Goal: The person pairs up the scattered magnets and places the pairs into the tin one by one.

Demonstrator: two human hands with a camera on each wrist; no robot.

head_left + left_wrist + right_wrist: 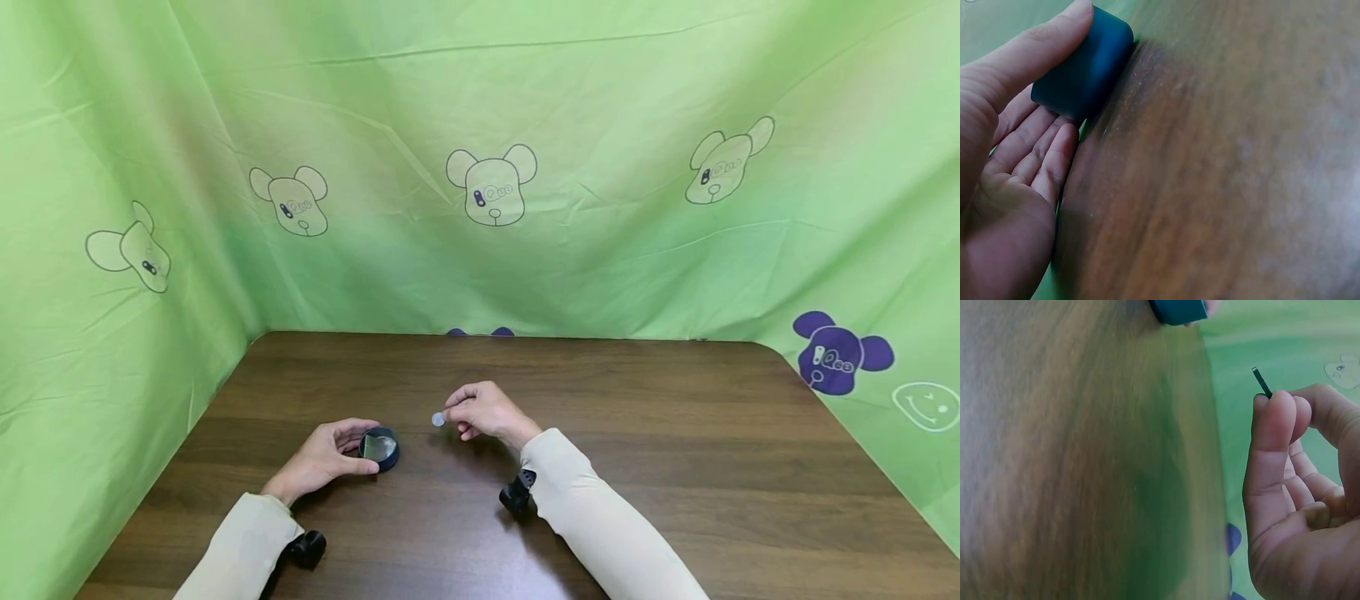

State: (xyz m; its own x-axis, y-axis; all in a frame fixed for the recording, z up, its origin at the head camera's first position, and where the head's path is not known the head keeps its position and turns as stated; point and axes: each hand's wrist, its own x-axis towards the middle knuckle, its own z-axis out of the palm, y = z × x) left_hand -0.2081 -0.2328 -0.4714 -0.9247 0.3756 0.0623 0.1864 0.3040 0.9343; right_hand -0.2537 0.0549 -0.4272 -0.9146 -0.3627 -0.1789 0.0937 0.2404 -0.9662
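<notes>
On the left of the table, my left hand (330,452) holds a short dark cylinder (387,432) with a glassy round top. Its thumb is on the near side and the fingers reach round the far side. In the left wrist view the cylinder's smooth blue-black wall (1088,69) shows between thumb and fingers, close over the wood. My right hand (486,412) pinches a small pale coin (438,419) between thumb and forefinger, above the table and right of the cylinder. Seen edge-on in the right wrist view, the coin (1260,381) is a thin dark strip.
A brown wood-grain table (675,433) spreads under both hands. Green cloth (600,275) printed with bear heads hangs behind it and at both sides. Each wrist carries a small black camera, one on the left (307,550) and one on the right (517,492).
</notes>
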